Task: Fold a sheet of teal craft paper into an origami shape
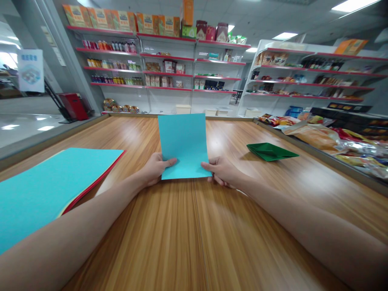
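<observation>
Thumbs (170,162) toward us, our left hand (154,167) and right hand (223,169) pinch the lower side edges of a light-blue sheet (183,139), raised between them above the worktop (169,238). Beside our left hand lies a paper stack (48,182), blue uppermost; right of our right hand, a folded green paper (271,152). Beyond both hands, we face stocked shelves (166,57).

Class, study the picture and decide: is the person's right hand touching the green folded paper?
Apart. The head view shows bare wooden tabletop between the right hand, which grips the blue sheet, and the green folded paper.
</observation>
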### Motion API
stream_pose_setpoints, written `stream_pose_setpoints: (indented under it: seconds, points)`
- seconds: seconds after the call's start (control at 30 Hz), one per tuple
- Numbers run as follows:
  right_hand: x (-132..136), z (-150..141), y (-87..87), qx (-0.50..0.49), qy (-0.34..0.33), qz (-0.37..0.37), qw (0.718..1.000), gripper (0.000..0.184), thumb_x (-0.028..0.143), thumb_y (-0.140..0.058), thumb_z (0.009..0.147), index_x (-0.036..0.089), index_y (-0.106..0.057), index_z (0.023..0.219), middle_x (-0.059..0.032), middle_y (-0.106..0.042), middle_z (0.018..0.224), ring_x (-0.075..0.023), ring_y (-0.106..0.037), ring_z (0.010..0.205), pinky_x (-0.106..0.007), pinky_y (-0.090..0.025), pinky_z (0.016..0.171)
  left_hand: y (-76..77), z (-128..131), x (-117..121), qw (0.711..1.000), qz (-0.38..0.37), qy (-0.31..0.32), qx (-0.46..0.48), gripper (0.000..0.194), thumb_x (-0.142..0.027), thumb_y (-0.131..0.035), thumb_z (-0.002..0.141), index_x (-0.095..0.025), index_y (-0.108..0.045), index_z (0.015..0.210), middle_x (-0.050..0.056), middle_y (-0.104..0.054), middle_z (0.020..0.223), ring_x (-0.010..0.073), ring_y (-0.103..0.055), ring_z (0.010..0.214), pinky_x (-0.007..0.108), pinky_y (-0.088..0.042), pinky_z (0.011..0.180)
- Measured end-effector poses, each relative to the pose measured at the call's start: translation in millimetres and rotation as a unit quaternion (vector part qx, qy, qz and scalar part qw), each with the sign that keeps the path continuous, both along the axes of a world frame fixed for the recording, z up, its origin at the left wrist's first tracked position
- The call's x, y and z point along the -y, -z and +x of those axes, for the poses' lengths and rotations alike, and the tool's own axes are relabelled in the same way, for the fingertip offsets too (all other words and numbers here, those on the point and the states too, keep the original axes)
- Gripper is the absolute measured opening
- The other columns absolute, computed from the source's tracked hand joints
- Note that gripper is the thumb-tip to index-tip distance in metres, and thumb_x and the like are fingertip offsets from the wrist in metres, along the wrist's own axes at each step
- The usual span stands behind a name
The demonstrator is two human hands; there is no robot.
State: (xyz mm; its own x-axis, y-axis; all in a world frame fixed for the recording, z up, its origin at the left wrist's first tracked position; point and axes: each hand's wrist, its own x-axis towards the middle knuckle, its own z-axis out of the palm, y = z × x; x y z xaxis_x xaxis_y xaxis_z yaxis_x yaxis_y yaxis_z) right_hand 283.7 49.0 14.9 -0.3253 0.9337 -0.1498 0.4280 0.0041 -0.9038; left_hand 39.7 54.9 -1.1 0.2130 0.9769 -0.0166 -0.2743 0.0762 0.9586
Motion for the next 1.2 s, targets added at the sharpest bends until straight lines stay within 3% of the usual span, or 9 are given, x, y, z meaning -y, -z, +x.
stream_pose_setpoints:
  seconds: [0.17, 0.47, 0.63, 0.77, 0.87, 0.97, 1.1, 1.2]
  points:
    - [-3, 2, 5.6, -0.081, -0.021, 0.037, 0.996, 0.045, 0.06, -0.061, 0.074, 0.018, -0.052, 0.059, 0.0086, -0.036, 0.027, -0.0043, -0.026, 0.023, -0.018, -0.013, 0.026, -4.9, 0, 4, 0.999, -0.014, 0.037, -0.011, 0.044, -0.028, -0.089, 0.051, -0.009, -0.071, 0.086, 0.01, -0.073, 0.081, 0.0202, -0.067, 0.067, 0.033, -0.055, 0.066]
    - [-10, 4, 12.8, -0.121, -0.019, 0.095, 0.988, 0.049, 0.059, -0.06, 0.074, 0.019, -0.044, 0.052, 0.0081, -0.036, 0.028, -0.0042, -0.027, 0.025, -0.02, -0.012, 0.032, -6.1, -1, 4, 0.998, -0.021, 0.06, -0.017, 0.042, -0.028, -0.088, 0.052, -0.007, -0.071, 0.084, 0.011, -0.073, 0.082, 0.0193, -0.067, 0.065, 0.032, -0.055, 0.065]
    - [-11, 4, 13.5, -0.118, 0.006, 0.087, 0.989, 0.047, 0.06, -0.06, 0.075, 0.018, -0.048, 0.056, 0.0076, -0.038, 0.029, -0.0052, -0.029, 0.025, -0.021, -0.011, 0.032, -6.9, -2, 5, 0.996, -0.026, 0.079, -0.021, 0.049, -0.026, -0.088, 0.053, -0.009, -0.07, 0.095, 0.012, -0.073, 0.088, 0.0221, -0.069, 0.072, 0.033, -0.055, 0.069]
    - [-13, 5, 12.7, -0.146, -0.006, 0.089, 0.985, 0.05, 0.061, -0.063, 0.07, 0.018, -0.046, 0.052, 0.0078, -0.037, 0.028, -0.0045, -0.028, 0.025, -0.021, -0.014, 0.032, -8.9, -1, 5, 0.995, -0.032, 0.09, -0.025, 0.045, -0.028, -0.087, 0.056, -0.005, -0.07, 0.091, 0.015, -0.073, 0.085, 0.0234, -0.069, 0.07, 0.035, -0.056, 0.069]
    - [-15, 7, 12.1, -0.111, -0.034, 0.074, 0.99, 0.049, 0.062, -0.061, 0.073, 0.017, -0.049, 0.054, 0.0072, -0.039, 0.029, -0.005, -0.03, 0.025, -0.02, -0.013, 0.03, -10.3, -1, 5, 0.997, -0.018, 0.078, -0.014, 0.044, -0.034, -0.084, 0.061, -0.007, -0.069, 0.093, 0.013, -0.073, 0.086, 0.0218, -0.069, 0.072, 0.034, -0.056, 0.072]
    - [-16, 8, 11.7, -0.096, -0.017, 0.062, 0.993, 0.048, 0.063, -0.057, 0.075, 0.017, -0.052, 0.059, 0.0062, -0.043, 0.031, -0.006, -0.033, 0.025, -0.02, -0.013, 0.028, -11.1, -1, 5, 0.995, -0.011, 0.094, -0.018, 0.046, -0.03, -0.086, 0.058, -0.006, -0.069, 0.093, 0.013, -0.073, 0.086, 0.0208, -0.069, 0.068, 0.032, -0.055, 0.069]
    - [-16, 7, 9.8, -0.117, -0.021, 0.073, 0.99, 0.052, 0.064, -0.059, 0.072, 0.017, -0.048, 0.053, 0.0069, -0.039, 0.028, -0.0042, -0.028, 0.024, -0.02, -0.014, 0.03, -10.9, -3, 5, 0.993, -0.018, 0.114, -0.029, 0.044, -0.031, -0.084, 0.061, -0.005, -0.069, 0.094, 0.015, -0.073, 0.088, 0.0227, -0.069, 0.069, 0.033, -0.055, 0.068]
    - [-16, 6, 8.6, -0.08, -0.034, 0.067, 0.994, 0.053, 0.065, -0.058, 0.073, 0.017, -0.049, 0.053, 0.0052, -0.042, 0.03, -0.0052, -0.033, 0.025, -0.019, -0.015, 0.029, -10.5, -3, 4, 0.994, -0.007, 0.104, -0.014, 0.044, -0.033, -0.081, 0.066, -0.007, -0.068, 0.099, 0.015, -0.072, 0.093, 0.0231, -0.069, 0.075, 0.035, -0.055, 0.073]
